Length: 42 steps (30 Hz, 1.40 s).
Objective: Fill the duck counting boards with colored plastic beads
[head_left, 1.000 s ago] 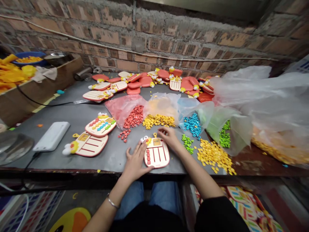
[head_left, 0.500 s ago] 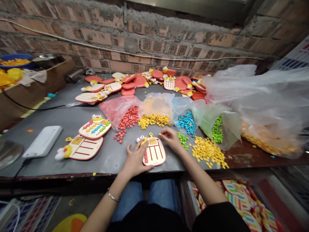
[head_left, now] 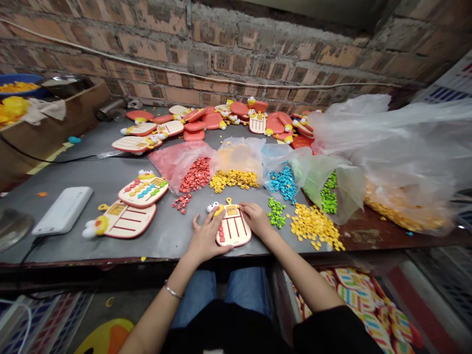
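Observation:
My left hand (head_left: 207,235) holds down a cream toy board (head_left: 241,232) with a red rim, a yellow duck head with white eyes and several dark slots. Its thumb lies along the lower edge and its fingers reach over the duck head. Red beads (head_left: 221,234) fill part of the leftmost slot. At the board's upper right corner my right hand (head_left: 257,220) pinches a small yellow bead, mostly hidden by the fingertips. Close by on the right lie loose green beads (head_left: 276,213) and a spread of yellow beads (head_left: 313,223).
Bags of red (head_left: 195,174), yellow (head_left: 234,180), blue (head_left: 283,182) and green beads (head_left: 329,191) lie beyond the board. A board with coloured beads (head_left: 143,190) overlaps another board (head_left: 132,221) at left, near a white power bank (head_left: 63,211). More boards pile by the brick wall.
My right hand has moved left with the small yellow bead, from beside the board onto its upper right corner. My left hand keeps its hold; the whole view has shifted slightly.

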{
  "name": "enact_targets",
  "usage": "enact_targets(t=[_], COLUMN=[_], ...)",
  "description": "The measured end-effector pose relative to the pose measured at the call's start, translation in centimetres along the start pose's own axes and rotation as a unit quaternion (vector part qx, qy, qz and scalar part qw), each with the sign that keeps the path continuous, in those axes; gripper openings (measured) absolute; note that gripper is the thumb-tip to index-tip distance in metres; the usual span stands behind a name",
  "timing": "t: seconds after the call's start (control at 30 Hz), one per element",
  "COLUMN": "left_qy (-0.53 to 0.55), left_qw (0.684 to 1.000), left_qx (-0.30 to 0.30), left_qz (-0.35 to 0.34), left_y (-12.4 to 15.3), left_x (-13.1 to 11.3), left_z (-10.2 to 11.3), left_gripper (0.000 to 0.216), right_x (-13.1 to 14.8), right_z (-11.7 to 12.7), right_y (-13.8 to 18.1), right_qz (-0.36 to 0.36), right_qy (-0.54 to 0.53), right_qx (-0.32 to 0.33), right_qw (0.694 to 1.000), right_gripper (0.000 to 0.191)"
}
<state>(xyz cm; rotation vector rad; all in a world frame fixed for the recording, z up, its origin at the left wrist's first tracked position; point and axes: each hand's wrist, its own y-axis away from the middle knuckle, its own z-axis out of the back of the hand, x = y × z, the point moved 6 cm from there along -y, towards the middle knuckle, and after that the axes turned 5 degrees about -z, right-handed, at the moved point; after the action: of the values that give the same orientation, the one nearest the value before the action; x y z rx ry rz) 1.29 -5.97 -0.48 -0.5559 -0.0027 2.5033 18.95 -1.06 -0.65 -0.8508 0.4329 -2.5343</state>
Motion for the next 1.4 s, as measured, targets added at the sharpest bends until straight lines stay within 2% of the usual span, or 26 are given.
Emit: enact_targets(t=[0.13,0.37,0.53,0.63,0.77,0.8,0.83,0.9,0.97,1.0,1.1,1.2,1.3,1.4], left_qy=[-0.001,0.009,0.023,0.024,0.021,0.020,0.020,0.017,0.017,0.018,0.023,0.022,0.021,0.024], left_qw=[1.000,1.000,1.000,1.000,1.000,1.000,1.000,1.000,1.000,1.000,1.000,1.000,1.000,1.000], left_qx=[-0.007,-0.004,0.009,0.010,0.006,0.004,0.003,0.000,-0.001,-0.001,0.002,0.005,0.008,0.006], left_qz=[-0.003,0.002,-0.002,-0.003,0.002,0.002,0.002,0.002,0.002,0.001,-0.002,-0.002,-0.004,-0.002], left_y=[0.0,-0.1,-0.1,-0.1,-0.1,-0.1,-0.1,-0.1,-0.1,-0.1,-0.1,-0.2,-0.2,-0.2], left_x=[0.0,0.1,0.0,0.1,0.1,0.1,0.1,0.1,0.2,0.2,0.3,0.4,0.4,0.3], left_z=[0.0,0.0,0.1,0.1,0.2,0.2,0.2,0.1,0.0,0.0,-0.1,-0.2,-0.2,-0.1], left_gripper=[0.105,0.105,0.103,0.102,0.103,0.104,0.104,0.104,0.104,0.105,0.106,0.105,0.102,0.102], right_x=[0.4,1.5,2.3,3.2,3.0,2.5,1.6,-0.6,-2.9,-3.6,-4.7,-5.2,-5.5,-5.4], right_z=[-0.2,1.1,-0.1,-1.2,-1.7,-1.5,-1.1,0.1,1.1,1.2,0.0,-1.1,-0.6,0.5], right_y=[0.4,0.6,-0.3,-1.1,-1.1,-1.2,-1.6,-3.1,-4.9,-5.9,-8.2,-9.2,-8.7,-7.1], right_qz=[0.004,0.024,-0.038,-0.049,-0.059,-0.068,-0.079,-0.109,-0.129,-0.125,-0.086,-0.066,-0.071,-0.086], right_qy=[0.019,-0.054,-0.117,-0.177,-0.255,-0.267,-0.273,-0.245,-0.160,-0.103,0.046,0.100,0.054,-0.078], right_qx=[0.006,0.043,0.051,0.101,0.248,0.265,0.255,0.164,0.053,0.023,0.035,0.061,0.037,0.009], right_qw=[1.000,0.997,0.991,0.978,0.933,0.924,0.924,0.949,0.977,0.986,0.995,0.991,0.995,0.993], right_gripper=[0.022,0.014,0.010,0.020,0.038,0.038,0.035,0.028,0.022,0.020,0.020,0.020,0.021,0.019])
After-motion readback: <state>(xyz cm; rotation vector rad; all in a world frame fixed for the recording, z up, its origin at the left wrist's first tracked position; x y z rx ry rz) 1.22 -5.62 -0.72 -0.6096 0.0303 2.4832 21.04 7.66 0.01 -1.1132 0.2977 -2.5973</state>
